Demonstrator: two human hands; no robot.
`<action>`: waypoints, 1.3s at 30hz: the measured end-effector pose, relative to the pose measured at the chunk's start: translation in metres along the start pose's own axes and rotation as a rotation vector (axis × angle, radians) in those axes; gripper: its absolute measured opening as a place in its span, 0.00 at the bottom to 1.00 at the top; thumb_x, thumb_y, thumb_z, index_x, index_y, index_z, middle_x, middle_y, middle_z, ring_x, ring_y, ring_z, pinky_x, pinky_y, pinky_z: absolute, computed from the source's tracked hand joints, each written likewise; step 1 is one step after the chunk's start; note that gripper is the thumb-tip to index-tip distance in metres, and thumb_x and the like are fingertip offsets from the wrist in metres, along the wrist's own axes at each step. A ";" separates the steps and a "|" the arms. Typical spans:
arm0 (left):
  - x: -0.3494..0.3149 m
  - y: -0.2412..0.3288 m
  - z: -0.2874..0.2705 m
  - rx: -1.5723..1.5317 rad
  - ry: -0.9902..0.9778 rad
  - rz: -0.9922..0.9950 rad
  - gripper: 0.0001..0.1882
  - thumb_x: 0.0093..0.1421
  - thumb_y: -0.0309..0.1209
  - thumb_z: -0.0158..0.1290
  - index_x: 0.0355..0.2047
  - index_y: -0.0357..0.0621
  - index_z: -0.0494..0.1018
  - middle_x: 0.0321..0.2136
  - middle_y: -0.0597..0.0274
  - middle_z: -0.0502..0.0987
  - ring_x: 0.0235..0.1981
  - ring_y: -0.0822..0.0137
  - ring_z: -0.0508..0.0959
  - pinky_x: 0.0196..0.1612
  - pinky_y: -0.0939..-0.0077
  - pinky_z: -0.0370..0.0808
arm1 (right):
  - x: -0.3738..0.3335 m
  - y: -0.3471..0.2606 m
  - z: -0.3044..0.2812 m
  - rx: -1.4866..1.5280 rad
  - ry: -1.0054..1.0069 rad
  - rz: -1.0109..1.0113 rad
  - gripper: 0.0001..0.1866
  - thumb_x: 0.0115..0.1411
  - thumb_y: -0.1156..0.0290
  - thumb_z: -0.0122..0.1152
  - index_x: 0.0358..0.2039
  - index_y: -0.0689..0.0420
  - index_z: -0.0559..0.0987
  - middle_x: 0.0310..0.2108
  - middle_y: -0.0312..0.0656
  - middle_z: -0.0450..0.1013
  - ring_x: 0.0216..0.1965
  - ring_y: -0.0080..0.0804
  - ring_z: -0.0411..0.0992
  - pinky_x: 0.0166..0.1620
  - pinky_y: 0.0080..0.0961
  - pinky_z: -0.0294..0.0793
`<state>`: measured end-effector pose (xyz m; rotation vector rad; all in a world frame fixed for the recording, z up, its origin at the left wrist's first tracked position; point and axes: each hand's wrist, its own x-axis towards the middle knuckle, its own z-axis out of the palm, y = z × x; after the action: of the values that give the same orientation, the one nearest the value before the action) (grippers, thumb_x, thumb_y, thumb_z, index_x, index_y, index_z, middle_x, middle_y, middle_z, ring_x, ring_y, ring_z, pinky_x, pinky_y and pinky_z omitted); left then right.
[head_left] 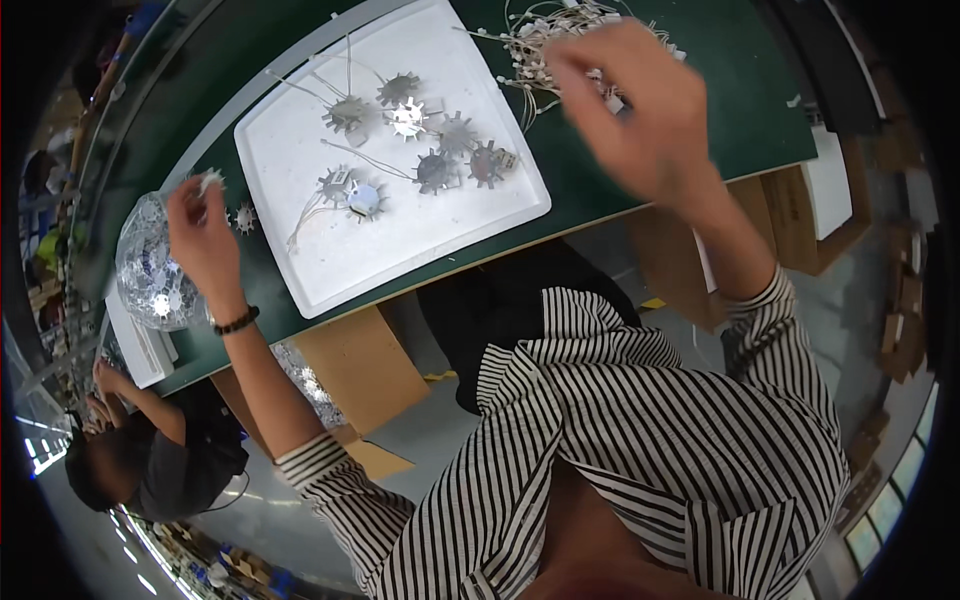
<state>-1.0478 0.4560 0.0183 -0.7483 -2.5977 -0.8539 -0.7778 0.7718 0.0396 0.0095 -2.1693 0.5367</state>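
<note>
At the left, my left hand [203,240] is raised, thumb and fingers pinched on a small silvery toothed metal disc [210,181]. It hovers beside a clear plastic bag [150,265] filled with similar shiny discs. Another toothed disc [244,217] lies on the green table between that hand and the tray. Over at the right, my right hand [645,115] is above a tangled pile of white wires with connectors [535,45]. Its thumb and finger curl together, slightly blurred; whatever they hold cannot be made out. Several toothed discs [437,170], some with wires, lie on the white tray [270,205].
The green table [745,110] ends in a front edge close to me. Cardboard boxes [365,365] stand below it, one with shiny pieces inside. A person [165,460] in dark clothing sits at the lower left. More cartons [790,215] stand at the right.
</note>
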 end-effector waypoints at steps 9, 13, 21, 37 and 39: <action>-0.089 0.058 -0.039 -0.788 0.315 -0.421 0.21 0.66 0.28 0.57 0.58 0.35 0.69 0.40 0.56 0.78 0.37 0.68 0.80 0.42 0.79 0.78 | 0.023 0.099 0.001 0.135 -0.493 0.380 0.06 0.58 0.78 0.63 0.36 0.63 0.80 0.34 0.46 0.74 0.32 0.39 0.70 0.38 0.27 0.71; -0.107 0.047 -0.033 -0.920 0.287 -0.459 0.22 0.65 0.26 0.59 0.57 0.32 0.70 0.41 0.54 0.78 0.37 0.67 0.81 0.43 0.79 0.78 | 0.041 0.087 -0.021 0.029 -0.466 0.433 0.05 0.59 0.78 0.62 0.37 0.62 0.80 0.32 0.43 0.73 0.32 0.34 0.69 0.37 0.25 0.69; -0.106 0.119 -0.025 -1.009 0.099 -0.425 0.21 0.64 0.22 0.58 0.57 0.30 0.72 0.44 0.49 0.77 0.41 0.60 0.83 0.41 0.76 0.81 | 0.055 -0.013 0.010 0.281 -0.138 0.469 0.04 0.63 0.77 0.61 0.36 0.61 0.82 0.23 0.33 0.74 0.21 0.19 0.64 0.27 0.16 0.63; -0.102 0.140 -0.011 -0.997 0.115 -0.330 0.16 0.60 0.20 0.59 0.49 0.32 0.77 0.38 0.54 0.78 0.34 0.65 0.82 0.35 0.79 0.83 | 0.049 -0.088 0.078 0.458 -0.472 0.116 0.05 0.52 0.74 0.60 0.21 0.59 0.78 0.14 0.36 0.70 0.14 0.30 0.61 0.22 0.26 0.61; -0.103 0.139 -0.009 -0.913 0.131 -0.300 0.16 0.58 0.19 0.59 0.48 0.33 0.79 0.38 0.54 0.79 0.32 0.67 0.81 0.34 0.79 0.82 | 0.050 -0.087 0.077 0.407 -0.471 0.080 0.04 0.51 0.73 0.61 0.21 0.59 0.77 0.15 0.36 0.70 0.14 0.31 0.61 0.22 0.27 0.61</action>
<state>-0.8840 0.5068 0.0447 -0.4572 -2.1476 -2.1490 -0.8508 0.6723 0.0702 0.2988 -2.4765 1.1049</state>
